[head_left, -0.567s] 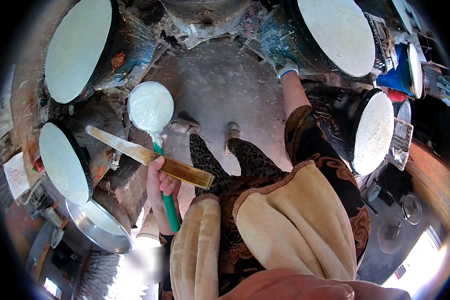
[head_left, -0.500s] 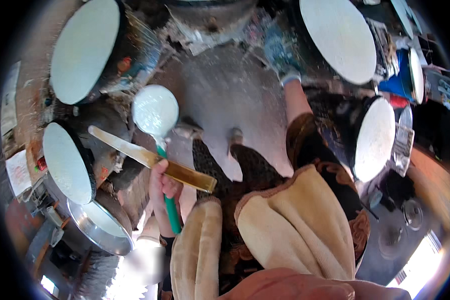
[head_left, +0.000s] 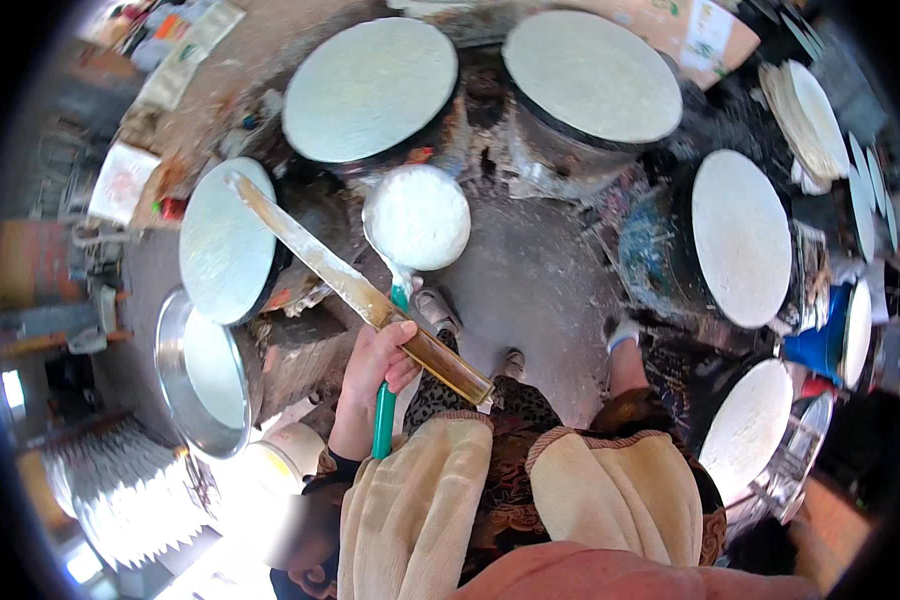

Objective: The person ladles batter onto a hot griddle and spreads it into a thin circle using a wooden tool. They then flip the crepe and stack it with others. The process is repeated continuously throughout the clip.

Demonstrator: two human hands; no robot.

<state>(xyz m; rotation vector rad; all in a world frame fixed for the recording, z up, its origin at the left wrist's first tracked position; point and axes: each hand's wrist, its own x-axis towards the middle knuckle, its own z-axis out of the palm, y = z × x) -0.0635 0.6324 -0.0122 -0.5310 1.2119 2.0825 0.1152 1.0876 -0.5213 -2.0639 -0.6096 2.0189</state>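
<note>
My left hand [head_left: 390,355] is closed on a ladle's green handle [head_left: 384,420] and a long flat wooden spreader [head_left: 320,260], which lies across the handle diagonally. The ladle's round bowl [head_left: 416,215] is full of white batter. Its rim is near the left griddle [head_left: 225,240] and the back-left griddle [head_left: 368,88], both covered with a white round layer. My right hand [head_left: 622,330], in a white glove with a blue cuff, hangs low beside the blue-stained drum under the right griddle [head_left: 738,235]; its fingers are too small to make out.
More white-covered griddles stand at back right [head_left: 590,75] and lower right [head_left: 745,430]. A steel basin [head_left: 175,405] with white liquid is at left. Stacked flat rounds [head_left: 805,120] and a blue bucket [head_left: 810,345] sit at far right. My feet are on the grey floor [head_left: 530,260].
My view has turned and lifted, so the ring of griddles sits further right and lower. My left hand and both tools moved right. My right hand now hangs lower, nearer my leg.
</note>
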